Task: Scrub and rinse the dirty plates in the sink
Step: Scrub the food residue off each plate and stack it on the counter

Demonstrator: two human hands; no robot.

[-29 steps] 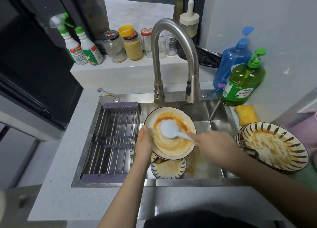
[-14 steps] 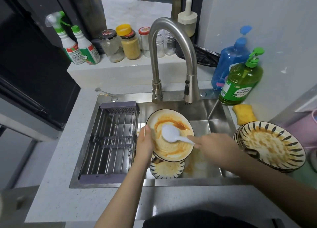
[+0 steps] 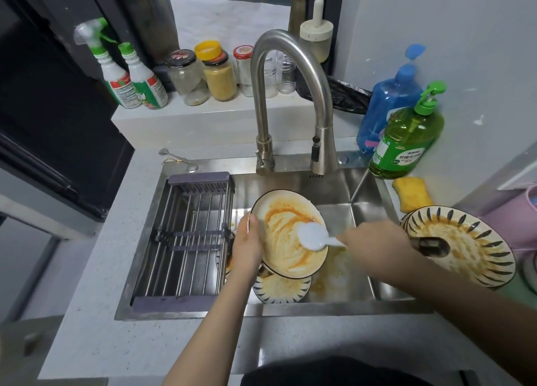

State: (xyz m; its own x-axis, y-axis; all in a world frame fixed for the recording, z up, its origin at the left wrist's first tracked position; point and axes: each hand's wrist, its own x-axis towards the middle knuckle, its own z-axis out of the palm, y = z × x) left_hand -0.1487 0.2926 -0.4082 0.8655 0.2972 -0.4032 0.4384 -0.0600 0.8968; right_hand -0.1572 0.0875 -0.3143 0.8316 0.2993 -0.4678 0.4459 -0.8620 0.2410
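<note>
the left hand (image 3: 247,247) grips the left rim of a tilted plate (image 3: 286,234) over the sink (image 3: 363,199), thumb on the face and the other fingers hidden behind it. the right hand (image 3: 374,240) pinches the handle of a white scraper (image 3: 312,236), whose head presses on the plate's lower right part; the fingertips themselves are hard to make out. the plate is smeared with orange sauce, streaked where the tool has passed, so the job looks barely begun: this is scraping off residue, not yet soaping or rinsing. no water runs from the faucet (image 3: 290,95). a second dirty plate (image 3: 280,288) lies on the sink floor just below the held one, and orange drips stain the basin beside it. a stack of dirty plates (image 3: 462,246) waits on the tabletop at the right with a dark spoon (image 3: 430,245) resting in the top one. the yellow sponge (image 3: 411,194) and green soap bottle (image 3: 406,141) sit near the sink's right rim, apparently unused. the drying rack (image 3: 186,237) across the sink's left half holds no plates, so none seems finished.
</note>
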